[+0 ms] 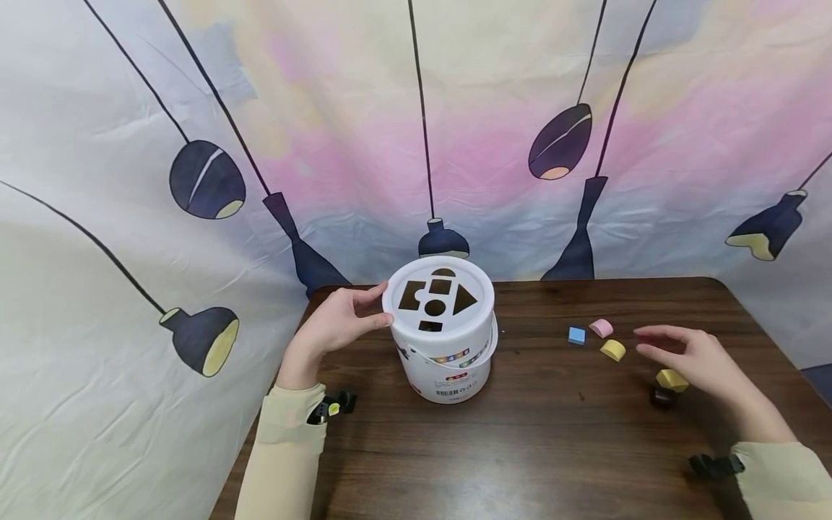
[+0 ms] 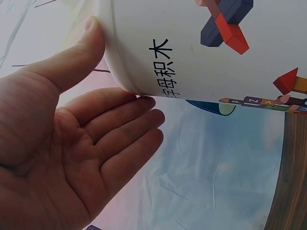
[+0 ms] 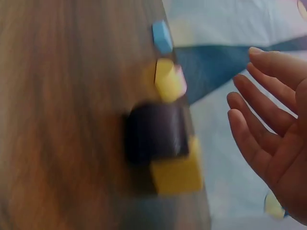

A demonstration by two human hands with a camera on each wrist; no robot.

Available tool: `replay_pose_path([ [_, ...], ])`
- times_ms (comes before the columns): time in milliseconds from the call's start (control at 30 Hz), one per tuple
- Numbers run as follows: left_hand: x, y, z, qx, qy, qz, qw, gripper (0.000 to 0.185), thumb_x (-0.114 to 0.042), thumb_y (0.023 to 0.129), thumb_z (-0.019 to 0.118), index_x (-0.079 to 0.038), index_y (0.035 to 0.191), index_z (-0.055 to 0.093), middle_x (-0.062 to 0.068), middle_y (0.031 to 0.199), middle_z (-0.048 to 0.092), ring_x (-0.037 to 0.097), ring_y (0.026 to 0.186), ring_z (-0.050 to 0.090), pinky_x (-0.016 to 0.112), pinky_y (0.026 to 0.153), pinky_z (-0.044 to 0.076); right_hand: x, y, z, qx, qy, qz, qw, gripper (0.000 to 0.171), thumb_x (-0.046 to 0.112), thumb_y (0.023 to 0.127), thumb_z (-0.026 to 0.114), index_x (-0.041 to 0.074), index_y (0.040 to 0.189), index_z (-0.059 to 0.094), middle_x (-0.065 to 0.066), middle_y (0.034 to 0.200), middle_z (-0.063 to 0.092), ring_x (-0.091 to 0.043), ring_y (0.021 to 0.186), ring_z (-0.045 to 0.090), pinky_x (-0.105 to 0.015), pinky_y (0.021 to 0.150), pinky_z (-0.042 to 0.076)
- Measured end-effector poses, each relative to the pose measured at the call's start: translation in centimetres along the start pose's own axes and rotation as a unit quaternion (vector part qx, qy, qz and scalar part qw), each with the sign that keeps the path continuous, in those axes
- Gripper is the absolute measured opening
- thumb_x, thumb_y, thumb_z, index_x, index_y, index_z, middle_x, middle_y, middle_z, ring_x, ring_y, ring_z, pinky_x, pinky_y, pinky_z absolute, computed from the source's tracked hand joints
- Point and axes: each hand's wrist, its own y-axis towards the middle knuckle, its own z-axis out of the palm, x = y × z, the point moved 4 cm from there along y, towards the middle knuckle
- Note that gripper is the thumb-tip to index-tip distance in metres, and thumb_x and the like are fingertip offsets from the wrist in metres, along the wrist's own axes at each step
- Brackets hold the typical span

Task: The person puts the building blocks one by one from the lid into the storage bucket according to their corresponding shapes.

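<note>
Nearest the viewer, two pale yellow sleeves (image 1: 286, 440) come in at about 7 and 5 o'clock over the dark wooden table (image 1: 552, 448).

The right hand (image 1: 698, 361) hovers at about 4 o'clock, fingers straight and spread, holding nothing. Just beneath its fingers lie a yellow block (image 1: 672, 380) and a dark brown block (image 1: 661, 397), touching each other. The wrist view, though blurred, shows the palm open above them.

A little farther out, toward 3 o'clock from the table's middle, sit a yellow half-round block (image 1: 612, 350), a pink block (image 1: 601, 328) and a blue square block (image 1: 576, 335), close together but apart. These pieces look small, rigid and light; each should lift easily with a thumb-and-fingertip pinch on two opposite flat faces, though the rounded ones may roll if nudged.

At the centre stands the white bucket (image 1: 448, 354), upright, its lid (image 1: 437, 296) cut with shape holes. It looks like thin, smooth plastic, light and a little slippery, so it could slide or tip if pushed high. The left hand (image 1: 338, 321) rests at its 9 o'clock side, thumb on the lid rim and straight fingers against the wall, steadying rather than clasping.

Farthest off hangs a printed cloth backdrop (image 1: 416, 130).
</note>
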Motion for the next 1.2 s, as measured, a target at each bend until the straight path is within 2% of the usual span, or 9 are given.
replay_pose_path([
  [67, 0.0, 0.0, 0.0, 0.0, -0.001, -0.001, 1.0, 0.073, -0.042, 0.097, 0.081, -0.02, 0.16, 0.051, 0.014, 0.136, 0.07, 0.022, 0.071, 0.048, 0.041, 0.082, 0.044, -1.2, -0.6, -0.2, 0.01, -0.011, 0.015, 1.0, 0.048, 0.04, 0.103, 0.075, 0.004, 0.136, 0.073, -0.028, 0.135, 0.068, -0.017, 0.109, 0.066, -0.028, 0.073, 0.052],
  [133, 0.0, -0.1, 0.0, -0.001, -0.002, -0.002, 1.0, 0.074, -0.043, 0.097, 0.081, -0.02, 0.16, 0.05, 0.015, 0.129, 0.072, 0.023, 0.065, 0.041, 0.041, 0.081, 0.044, -2.4, -1.1, -0.4, 0.025, -0.015, 0.028, 0.999, 0.051, 0.04, 0.104, 0.073, 0.003, 0.138, 0.071, -0.031, 0.138, 0.065, -0.036, 0.118, 0.065, -0.035, 0.078, 0.053],
  [200, -0.1, -0.1, -0.1, -0.004, 0.0, -0.001, 1.0, 0.073, -0.043, 0.097, 0.081, -0.02, 0.16, 0.051, 0.012, 0.145, 0.066, 0.021, 0.076, 0.051, 0.041, 0.083, 0.045, -3.4, -1.6, -0.5, 0.042, -0.013, 0.039, 0.998, 0.055, 0.041, 0.105, 0.072, 0.0, 0.141, 0.068, -0.034, 0.142, 0.061, -0.052, 0.126, 0.058, -0.048, 0.084, 0.054],
  [267, 0.0, -0.1, 0.0, -0.004, 0.002, 0.0, 1.0, 0.073, -0.043, 0.097, 0.081, -0.02, 0.16, 0.051, 0.009, 0.155, 0.059, 0.022, 0.094, 0.06, 0.041, 0.086, 0.045, -4.4, -2.1, -0.6, 0.058, -0.011, 0.049, 0.997, 0.058, 0.042, 0.105, 0.071, -0.003, 0.142, 0.066, -0.037, 0.143, 0.058, -0.058, 0.129, 0.053, -0.061, 0.088, 0.052],
  [333, 0.1, -0.1, 0.0, -0.004, 0.002, -0.001, 1.0, 0.073, -0.043, 0.097, 0.081, -0.021, 0.16, 0.051, 0.008, 0.157, 0.056, 0.023, 0.111, 0.062, 0.041, 0.088, 0.045, -5.2, -2.5, -0.7, 0.069, -0.014, 0.057, 0.996, 0.06, 0.042, 0.105, 0.071, -0.005, 0.142, 0.065, -0.037, 0.14, 0.061, -0.056, 0.124, 0.058, -0.065, 0.089, 0.051],
  [467, 0.1, -0.2, 0.0, -0.005, -0.002, 0.001, 1.0, 0.072, -0.043, 0.098, 0.081, -0.021, 0.16, 0.052, 0.005, 0.16, 0.051, 0.023, 0.127, 0.06, 0.042, 0.09, 0.045, -6.4, -3.0, -0.6, 0.086, -0.025, 0.066, 0.994, 0.064, 0.043, 0.103, 0.074, -0.007, 0.141, 0.065, -0.035, 0.131, 0.067, -0.048, 0.114, 0.066, -0.056, 0.084, 0.056],
  [667, 0.1, -0.1, 0.1, -0.005, -0.008, 0.003, 0.9999, 0.072, -0.041, 0.097, 0.081, -0.02, 0.159, 0.052, 0.004, 0.16, 0.051, 0.024, 0.132, 0.058, 0.042, 0.089, 0.045, -7.2, -3.5, -0.5, 0.101, -0.014, 0.075, 0.992, 0.066, 0.041, 0.102, 0.075, -0.01, 0.143, 0.061, -0.037, 0.133, 0.065, -0.043, 0.11, 0.07, -0.035, 0.075, 0.055],
  [933, 0.0, -0.1, 0.0, -0.004, -0.009, -0.003, 0.9999, 0.072, -0.042, 0.097, 0.081, -0.021, 0.16, 0.051, 0.004, 0.16, 0.051, 0.026, 0.143, 0.051, 0.043, 0.096, 0.047, -7.3, -3.5, -0.3, 0.101, 0.003, 0.069, 0.992, 0.067, 0.034, 0.099, 0.08, -0.013, 0.143, 0.06, -0.036, 0.133, 0.065, -0.036, 0.106, 0.072, -0.028, 0.073, 0.056],
  [1200, -0.1, -0.2, 0.0, -0.004, -0.014, -0.002, 0.9999, 0.072, -0.039, 0.097, 0.082, -0.019, 0.159, 0.052, 0.005, 0.16, 0.052, 0.026, 0.142, 0.052, 0.044, 0.099, 0.047, -7.7, -3.4, -0.3, 0.095, 0.003, 0.072, 0.993, 0.06, 0.03, 0.1, 0.079, -0.013, 0.139, 0.062, -0.035, 0.131, 0.066, -0.036, 0.105, 0.072, -0.028, 0.072, 0.056],
])
